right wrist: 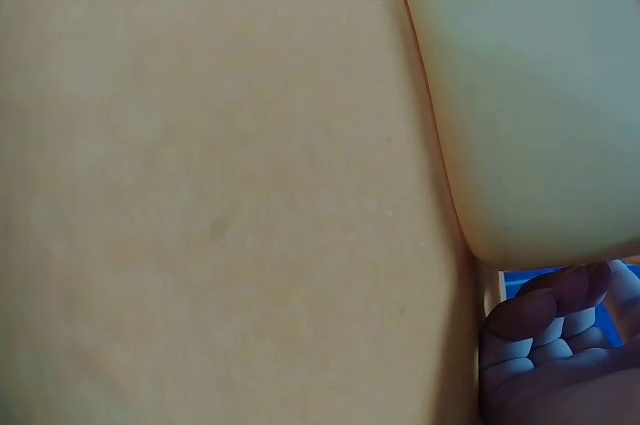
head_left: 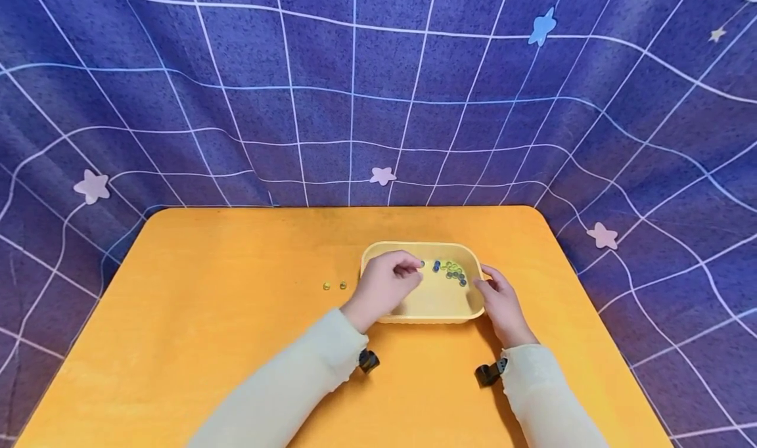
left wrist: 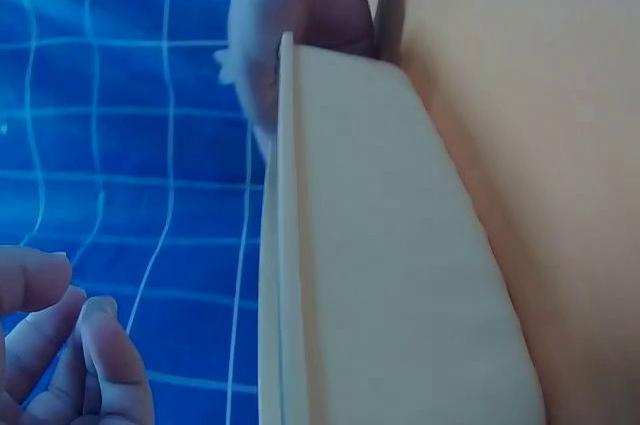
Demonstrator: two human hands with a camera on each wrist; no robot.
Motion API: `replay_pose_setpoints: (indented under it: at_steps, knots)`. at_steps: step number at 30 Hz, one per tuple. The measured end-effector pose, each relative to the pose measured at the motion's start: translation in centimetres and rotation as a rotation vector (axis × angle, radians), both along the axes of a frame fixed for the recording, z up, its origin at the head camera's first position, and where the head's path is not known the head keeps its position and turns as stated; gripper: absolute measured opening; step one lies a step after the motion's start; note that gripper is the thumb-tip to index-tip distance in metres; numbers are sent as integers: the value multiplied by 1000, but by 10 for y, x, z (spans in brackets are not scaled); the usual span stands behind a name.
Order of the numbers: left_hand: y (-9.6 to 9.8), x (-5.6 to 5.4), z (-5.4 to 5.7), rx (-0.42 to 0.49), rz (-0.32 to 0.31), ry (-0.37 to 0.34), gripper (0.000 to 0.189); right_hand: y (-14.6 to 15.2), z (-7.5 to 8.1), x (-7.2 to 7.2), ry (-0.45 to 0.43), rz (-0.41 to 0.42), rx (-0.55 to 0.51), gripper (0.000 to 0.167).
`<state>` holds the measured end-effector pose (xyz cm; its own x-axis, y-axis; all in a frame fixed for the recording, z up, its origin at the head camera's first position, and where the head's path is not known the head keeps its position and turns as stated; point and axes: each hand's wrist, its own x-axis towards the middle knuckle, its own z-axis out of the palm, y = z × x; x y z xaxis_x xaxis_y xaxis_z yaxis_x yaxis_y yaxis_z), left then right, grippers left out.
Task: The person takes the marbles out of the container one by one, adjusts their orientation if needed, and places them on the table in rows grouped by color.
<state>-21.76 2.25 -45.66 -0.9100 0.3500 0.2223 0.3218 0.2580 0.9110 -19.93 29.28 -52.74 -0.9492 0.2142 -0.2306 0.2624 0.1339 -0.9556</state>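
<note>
A pale yellow plastic basin (head_left: 434, 307) sits on the table, with several small glassy beads (head_left: 452, 269), greenish-yellow and dark blue, toward its far right. My left hand (head_left: 387, 280) is over the basin's left part, thumb and fingers loosely bent with a gap between them. One small dark bead (head_left: 422, 264) shows right at its fingertips. No bead shows between the left fingers (left wrist: 115, 350) in the left wrist view. My right hand (head_left: 501, 300) grips the basin's right end, thumb at the rim. Its curled fingers (right wrist: 530, 315) appear beside the basin's end in the right wrist view.
Two small beads, one yellowish (head_left: 326, 286) and one darker (head_left: 343, 285), lie on the orange table (head_left: 207, 316) left of the basin. A dark blue curtain (head_left: 319, 119) with pale lines and stars stands behind the table and along its sides.
</note>
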Motion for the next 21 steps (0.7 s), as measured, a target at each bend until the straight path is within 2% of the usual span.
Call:
replay_pose_setpoints:
  at_steps: [6, 9, 14, 18, 21]
  knots:
    - [33, -6, 0, -85, -60, 9, 9, 1, -1, 0, 0, 3, 12, 48]
    - [48, -13, -5, -123, -58, 4, 9, 1, -1, -1, 8, -2, 13, 46]
    - [69, -25, -12, -190, -14, -15, 13, 1, -2, -1, 16, -4, 4, 45]
    - [80, -37, -19, -208, 36, -72, 18, 1, -3, -2, 21, -6, -1, 44]
    - [86, -47, -30, -234, 95, -118, 20, 0, -3, -2, 20, -2, -1, 44]
